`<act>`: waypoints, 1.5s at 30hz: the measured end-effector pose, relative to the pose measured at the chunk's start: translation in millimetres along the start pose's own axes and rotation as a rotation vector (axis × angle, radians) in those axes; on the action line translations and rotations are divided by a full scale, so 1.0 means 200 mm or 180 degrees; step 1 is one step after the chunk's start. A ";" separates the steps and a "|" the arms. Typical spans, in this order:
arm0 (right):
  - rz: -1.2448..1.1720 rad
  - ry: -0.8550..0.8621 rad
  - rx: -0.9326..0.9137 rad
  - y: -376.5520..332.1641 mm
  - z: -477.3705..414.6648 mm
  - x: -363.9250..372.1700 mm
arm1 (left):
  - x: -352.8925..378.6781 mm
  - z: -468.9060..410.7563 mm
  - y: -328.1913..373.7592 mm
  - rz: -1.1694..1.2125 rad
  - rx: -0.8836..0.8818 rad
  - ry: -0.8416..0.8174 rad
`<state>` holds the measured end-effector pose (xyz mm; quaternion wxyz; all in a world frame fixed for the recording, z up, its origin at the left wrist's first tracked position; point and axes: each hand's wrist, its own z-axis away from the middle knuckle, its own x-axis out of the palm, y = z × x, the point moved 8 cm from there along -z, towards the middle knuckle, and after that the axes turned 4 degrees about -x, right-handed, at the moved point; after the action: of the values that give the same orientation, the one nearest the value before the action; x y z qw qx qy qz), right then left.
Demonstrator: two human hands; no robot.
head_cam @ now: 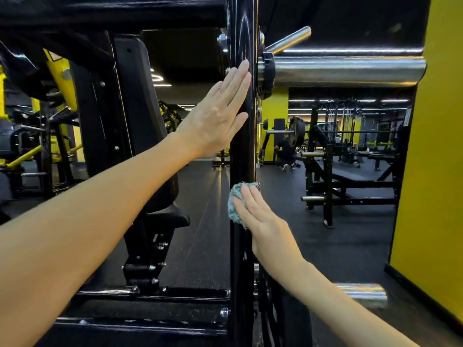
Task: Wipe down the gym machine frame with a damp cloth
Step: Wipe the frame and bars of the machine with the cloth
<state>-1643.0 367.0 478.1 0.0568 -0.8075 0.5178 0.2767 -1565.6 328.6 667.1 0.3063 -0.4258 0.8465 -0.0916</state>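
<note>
While the left hand (220,113) is bracing flat against the left face of the black frame upright (241,159), fingers straight and holding nothing, the damp cloth (235,204) is sitting bunched lower down on the upright's near edge. The right hand (263,221) is pressing it there with nearly straight fingers. Because the cloth is being pressed rather than gripped, it is likely risking a slip to the floor, and a long upward stroke could knock knuckles on the chrome peg (350,71).

**Clearance around the upright**

To the right of the black upright (241,146), a thick chrome peg (345,71) and a thinner peg (290,40) project high up, and 1 short peg (363,294) low down; open space lies between. To the left, the seat pad (140,121) stands near, leaving a narrow gap.
</note>
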 end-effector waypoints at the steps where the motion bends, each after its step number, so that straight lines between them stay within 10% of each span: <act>1: 0.0057 -0.0113 0.0008 -0.03 0.04 0.03 | 0.01 0.02 0.01 -0.0022 0.0012 -0.0006; 27: -0.1187 -0.0648 0.0581 0.03 0.05 -0.02 | 0.34 0.86 0.43 0.0183 0.0264 -0.0356; 36: -0.0210 -0.1094 0.1190 0.08 0.36 -0.03 | 0.31 0.79 0.43 0.0376 0.0030 -0.0223; 45: -0.0876 -0.0370 0.1385 0.11 0.44 -0.08 | 0.36 0.82 0.46 0.0523 -0.0115 0.0078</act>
<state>-1700.9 403.5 417.7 0.2959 -0.8218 0.4463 0.1945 -1561.9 347.0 465.3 0.2945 -0.3592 0.8838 -0.0561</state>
